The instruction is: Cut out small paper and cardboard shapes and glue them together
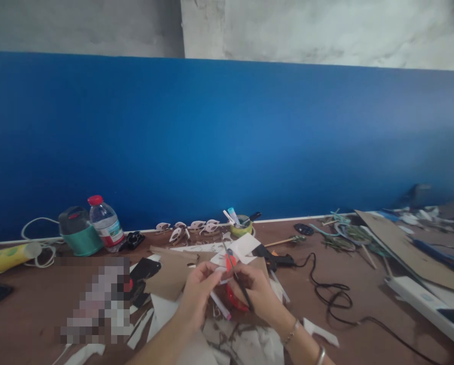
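Near the middle of the table, my left hand [199,289] is closed, thumb and fingers pinching a small white piece of paper [223,279]. Close on its right, my right hand [255,289] is closed around a pair of scissors [242,290]. Their dark handle lies across the fingers and the thin blade points up and away. Behind and below the hands shows a curved red object [236,300], partly hidden, whose kind I cannot make out. A whitish marker with a pink end [221,306] lies between the wrists. Loose white paper [245,247] lies just beyond the fingers.
White leaf-shaped cutouts [179,232] line the back edge beside a yellow-green tape roll [242,228] holding pens. A black glue gun [282,260] trails its cord rightward. A water bottle [107,225] stands left; a white power strip [432,306] and cardboard [402,248] lie right.
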### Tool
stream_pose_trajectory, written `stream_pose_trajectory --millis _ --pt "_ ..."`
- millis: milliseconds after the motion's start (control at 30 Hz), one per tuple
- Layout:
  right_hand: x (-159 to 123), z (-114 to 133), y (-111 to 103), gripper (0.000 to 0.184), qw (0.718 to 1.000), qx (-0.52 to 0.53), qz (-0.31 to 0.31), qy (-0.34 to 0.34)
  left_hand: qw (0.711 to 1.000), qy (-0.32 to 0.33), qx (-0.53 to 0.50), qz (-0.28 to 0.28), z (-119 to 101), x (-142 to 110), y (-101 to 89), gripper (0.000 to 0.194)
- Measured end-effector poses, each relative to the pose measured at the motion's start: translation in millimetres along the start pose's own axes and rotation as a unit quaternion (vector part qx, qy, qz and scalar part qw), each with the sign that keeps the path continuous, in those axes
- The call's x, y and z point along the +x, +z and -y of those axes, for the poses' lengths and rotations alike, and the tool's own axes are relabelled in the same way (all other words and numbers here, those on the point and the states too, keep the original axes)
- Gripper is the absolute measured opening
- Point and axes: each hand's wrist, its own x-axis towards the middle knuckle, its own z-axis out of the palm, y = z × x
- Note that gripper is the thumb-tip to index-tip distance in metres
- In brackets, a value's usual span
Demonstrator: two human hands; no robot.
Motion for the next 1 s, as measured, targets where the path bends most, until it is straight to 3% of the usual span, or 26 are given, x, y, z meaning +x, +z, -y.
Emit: stream_pose_trajectory --millis 333,667,1000 --pt "-4 20 -13 0.009 0.980 -0.192 0.058 -0.002 0.999 -0.004 -0.034 -0.020 -15 6 -2.9 0.029" --pt "-2 15 -14 0.017 0.986 -0.095 0.091 0.101 0.998 -0.017 -0.054 -0.009 -22 3 0.7 0.030" --pt "-5 18 -17 0.013 0.981 -0.106 0.120 0.113 0.999 -0.011 -0.027 0.028 -6 13 -12.4 0.027"
